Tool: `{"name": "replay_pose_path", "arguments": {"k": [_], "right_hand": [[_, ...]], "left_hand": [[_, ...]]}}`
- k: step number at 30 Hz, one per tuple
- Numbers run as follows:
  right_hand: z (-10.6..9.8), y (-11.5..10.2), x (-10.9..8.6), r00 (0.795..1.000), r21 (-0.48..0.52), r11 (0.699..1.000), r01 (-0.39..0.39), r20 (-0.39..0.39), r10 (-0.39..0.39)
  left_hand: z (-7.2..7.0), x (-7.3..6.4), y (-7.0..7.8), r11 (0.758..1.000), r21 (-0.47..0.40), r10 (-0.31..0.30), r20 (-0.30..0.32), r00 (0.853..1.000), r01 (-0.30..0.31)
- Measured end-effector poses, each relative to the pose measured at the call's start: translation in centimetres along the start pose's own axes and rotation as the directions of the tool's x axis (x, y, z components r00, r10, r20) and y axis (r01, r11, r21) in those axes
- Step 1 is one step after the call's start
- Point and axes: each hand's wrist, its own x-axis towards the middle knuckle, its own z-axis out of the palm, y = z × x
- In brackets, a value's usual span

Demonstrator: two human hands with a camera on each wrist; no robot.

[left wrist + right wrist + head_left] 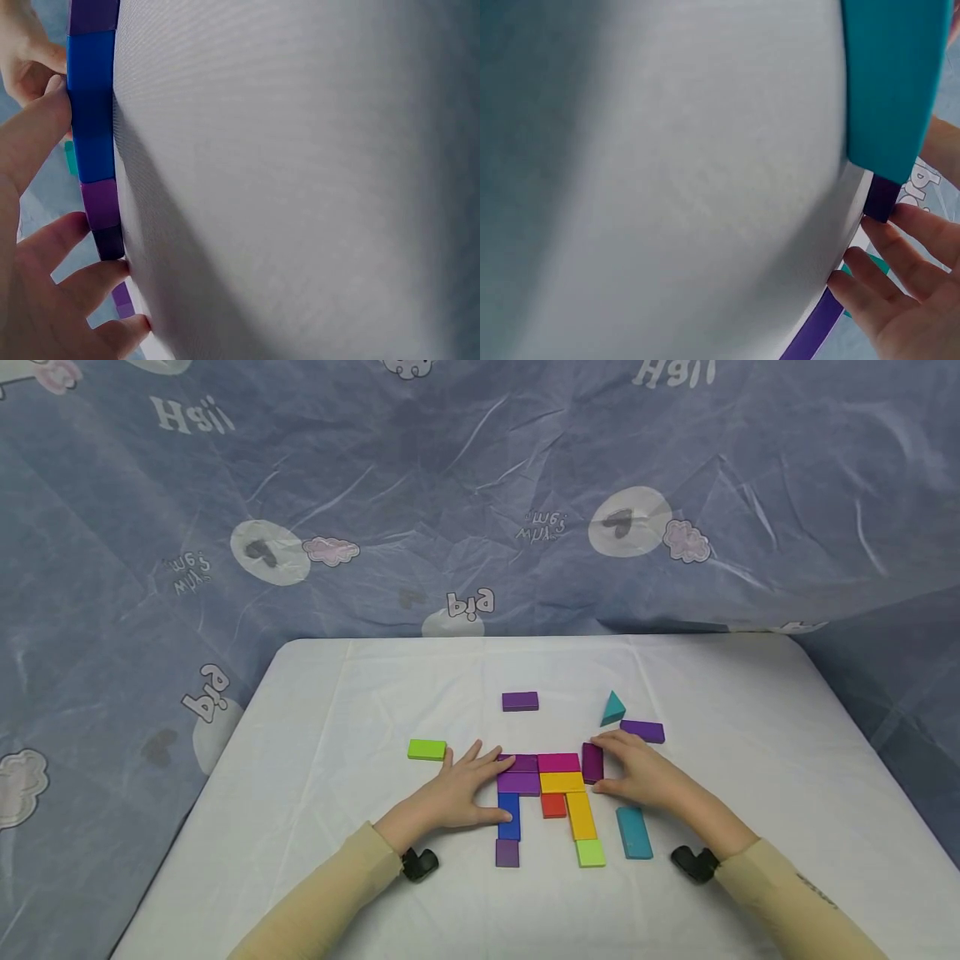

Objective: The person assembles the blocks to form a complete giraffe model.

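Note:
Flat coloured blocks lie side by side in a figure on the white table. My left hand (459,792) is spread at its left edge, with a fingertip on the upper purple block (525,763) and the thumb on the blue block (508,817). My right hand (643,770) pinches a dark magenta-purple block (592,763) between thumb and fingers, beside the pink block (558,763) at the figure's right end. Yellow (562,782), red (553,806) and light green (590,853) blocks sit below the pink one. In the left wrist view, the blue block (93,109) stands near my thumb.
A teal block (634,833) lies below my right hand. Beyond that hand are a teal triangle (613,708) and a purple block (642,732). Another purple block (520,702) lies further back, and a green block (427,749) is at the left. A patterned blue-grey cloth (450,485) hangs behind.

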Motion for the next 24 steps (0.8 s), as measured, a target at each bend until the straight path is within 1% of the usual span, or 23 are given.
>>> {"name": "replay_pose_path", "arguments": {"k": [2,9,17,24], "right_hand": [[-0.02,0.0,0.02,1.0,-0.004,1.0,0.014,-0.007,-0.014],[0.13,0.23,0.13,1.0,-0.014,1.0,0.014,-0.002,-0.014],[0.14,0.46,0.09,0.999,-0.019,0.999,0.042,-0.017,-0.042],[0.12,0.64,0.06,0.999,-0.016,0.999,0.043,-0.002,-0.043]], "left_hand": [[0.01,0.0,-0.02,1.0,0.002,0.0,-0.002,1.0,0.0],[0.02,-0.1,-0.02,1.0,-0.001,0.001,0.004,1.0,-0.001],[-0.08,-0.13,0.13,1.0,-0.001,-0.002,0.008,1.0,0.002],[-0.01,-0.06,0.09,1.0,0.001,-0.01,0.015,1.0,0.01]]}}
